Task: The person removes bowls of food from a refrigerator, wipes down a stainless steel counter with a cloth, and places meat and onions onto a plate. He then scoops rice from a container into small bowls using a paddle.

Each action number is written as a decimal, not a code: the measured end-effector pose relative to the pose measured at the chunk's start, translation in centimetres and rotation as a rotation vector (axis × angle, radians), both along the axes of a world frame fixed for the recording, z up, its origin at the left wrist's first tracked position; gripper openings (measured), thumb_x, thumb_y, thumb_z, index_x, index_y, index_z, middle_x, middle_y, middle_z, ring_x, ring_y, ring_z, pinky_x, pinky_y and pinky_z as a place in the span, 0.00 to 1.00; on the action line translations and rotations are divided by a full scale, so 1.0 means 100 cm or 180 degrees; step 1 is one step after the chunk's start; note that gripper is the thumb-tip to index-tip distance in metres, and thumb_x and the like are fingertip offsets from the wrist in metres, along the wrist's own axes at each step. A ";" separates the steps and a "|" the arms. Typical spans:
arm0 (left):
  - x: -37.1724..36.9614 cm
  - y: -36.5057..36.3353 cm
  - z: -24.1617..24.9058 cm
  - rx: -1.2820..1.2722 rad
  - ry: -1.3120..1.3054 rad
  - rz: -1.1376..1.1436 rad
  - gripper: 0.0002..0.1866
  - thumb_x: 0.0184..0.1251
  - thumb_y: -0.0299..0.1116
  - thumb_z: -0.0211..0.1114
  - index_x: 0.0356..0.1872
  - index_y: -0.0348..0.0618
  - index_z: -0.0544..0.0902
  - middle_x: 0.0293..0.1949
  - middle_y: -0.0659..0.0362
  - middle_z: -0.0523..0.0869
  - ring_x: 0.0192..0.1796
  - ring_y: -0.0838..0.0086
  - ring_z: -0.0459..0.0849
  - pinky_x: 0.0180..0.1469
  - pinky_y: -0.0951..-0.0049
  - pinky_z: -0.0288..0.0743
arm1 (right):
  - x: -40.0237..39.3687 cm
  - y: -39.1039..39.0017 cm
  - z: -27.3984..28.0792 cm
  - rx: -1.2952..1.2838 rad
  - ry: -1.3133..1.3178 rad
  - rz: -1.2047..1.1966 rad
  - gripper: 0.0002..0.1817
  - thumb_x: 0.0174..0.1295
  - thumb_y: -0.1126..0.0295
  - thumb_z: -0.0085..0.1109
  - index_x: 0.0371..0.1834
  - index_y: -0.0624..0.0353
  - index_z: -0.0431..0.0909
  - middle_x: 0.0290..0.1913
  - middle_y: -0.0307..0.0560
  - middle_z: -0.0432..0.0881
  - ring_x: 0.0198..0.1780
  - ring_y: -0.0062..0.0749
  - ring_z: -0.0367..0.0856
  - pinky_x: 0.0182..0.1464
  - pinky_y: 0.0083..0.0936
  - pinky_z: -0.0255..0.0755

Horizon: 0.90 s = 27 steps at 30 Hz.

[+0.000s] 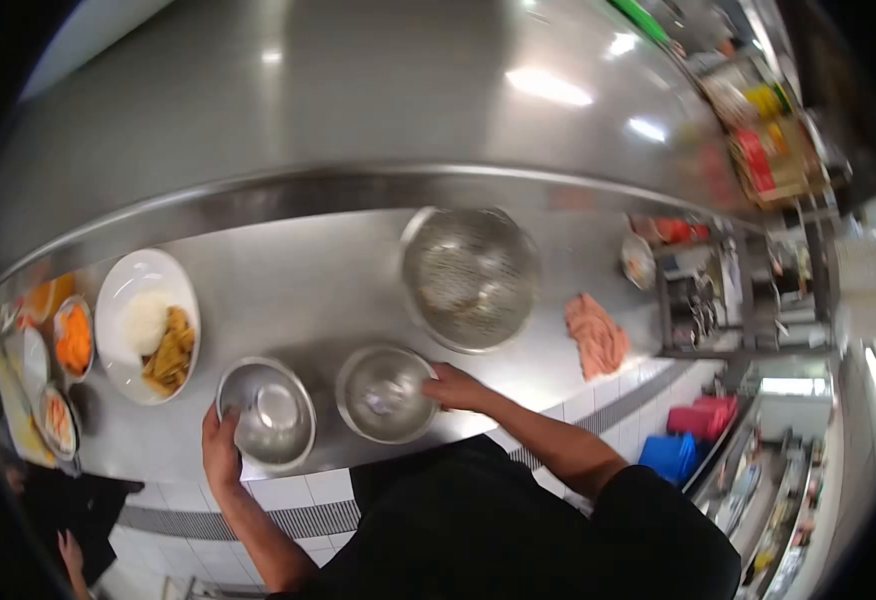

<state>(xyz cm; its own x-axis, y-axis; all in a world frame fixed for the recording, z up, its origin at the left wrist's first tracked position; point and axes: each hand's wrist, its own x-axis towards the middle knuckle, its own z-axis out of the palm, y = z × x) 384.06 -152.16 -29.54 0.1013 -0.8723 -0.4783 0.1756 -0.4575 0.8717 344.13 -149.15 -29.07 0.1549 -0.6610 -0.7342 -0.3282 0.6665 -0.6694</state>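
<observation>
My left hand [222,448] is closed on the rim of a steel bowl [280,438], thumb over the inside edge. My right hand [456,388] grips the right rim of a second steel bowl [386,425]. Both bowls are side by side near the counter's front edge with a small gap between them. The left one looks bare inside; something small and pale, perhaps a reflection, shows at the bottom of the right one. Behind the right bowl sits a large perforated colander [470,285]. To the left is a white oval plate [123,350] with white rice [148,322] and yellow-brown food [170,358].
A pink cloth [596,336] lies on the steel counter [288,265] at the right. Bowls of orange pieces [75,340] and pale pieces [59,418] stand far left. A steel shelf [358,182] overhangs the back. Another person's hand [71,552] shows at lower left.
</observation>
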 end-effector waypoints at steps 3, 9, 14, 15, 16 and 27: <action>-0.035 0.016 0.011 0.0315 -0.0012 -0.0944 0.20 0.66 0.27 0.57 0.59 0.34 0.76 0.47 0.57 0.84 0.47 0.74 0.81 0.53 0.75 0.72 | -0.132 0.078 -0.003 0.0649 0.0122 -0.0525 0.23 0.60 0.64 0.52 0.58 0.62 0.75 0.26 0.40 0.79 0.20 0.20 0.74 0.22 0.18 0.70; -0.194 0.048 0.026 0.0397 0.0370 -0.1898 0.23 0.64 0.26 0.57 0.62 0.35 0.75 0.50 0.56 0.84 0.51 0.73 0.80 0.57 0.74 0.72 | -0.236 0.081 0.066 -0.0979 0.1435 -0.0926 0.29 0.62 0.45 0.59 0.55 0.59 0.77 0.52 0.50 0.79 0.50 0.40 0.80 0.57 0.37 0.72; -0.331 0.089 0.039 -0.0023 0.0521 -0.1767 0.25 0.64 0.25 0.54 0.64 0.34 0.72 0.55 0.55 0.81 0.57 0.71 0.77 0.63 0.72 0.67 | -0.355 0.155 -0.023 -0.2725 0.4973 0.0482 0.21 0.63 0.59 0.57 0.53 0.60 0.79 0.52 0.53 0.81 0.55 0.50 0.77 0.61 0.37 0.67; -0.361 0.093 0.039 -0.0160 0.0612 -0.1545 0.25 0.65 0.25 0.53 0.64 0.34 0.72 0.56 0.55 0.81 0.58 0.71 0.77 0.63 0.72 0.67 | -0.387 0.151 -0.031 -0.2859 0.4870 0.0504 0.21 0.63 0.59 0.57 0.53 0.60 0.79 0.52 0.53 0.81 0.55 0.50 0.77 0.61 0.37 0.67; -0.392 0.091 0.045 -0.0377 0.0372 -0.1462 0.24 0.65 0.25 0.53 0.64 0.35 0.71 0.56 0.54 0.81 0.58 0.70 0.77 0.64 0.72 0.65 | -0.418 0.143 -0.036 -0.2614 0.3901 -0.0307 0.18 0.63 0.62 0.54 0.51 0.61 0.80 0.48 0.52 0.82 0.51 0.49 0.79 0.57 0.36 0.71; -0.694 0.121 0.156 -0.2369 -0.0425 -0.1761 0.32 0.64 0.20 0.47 0.72 0.51 0.61 0.62 0.47 0.75 0.44 0.61 0.84 0.45 0.61 0.80 | -0.438 0.104 0.170 -0.4390 0.2400 -0.0857 0.13 0.58 0.73 0.53 0.43 0.63 0.82 0.41 0.58 0.83 0.39 0.49 0.84 0.44 0.36 0.78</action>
<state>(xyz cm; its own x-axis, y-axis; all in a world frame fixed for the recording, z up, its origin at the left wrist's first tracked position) 314.69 -140.02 -13.93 -0.4059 -0.8899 0.2082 -0.0228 0.2376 0.9711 300.31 -138.80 -12.06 -0.1766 -0.8013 0.5716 -0.8266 -0.1946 -0.5281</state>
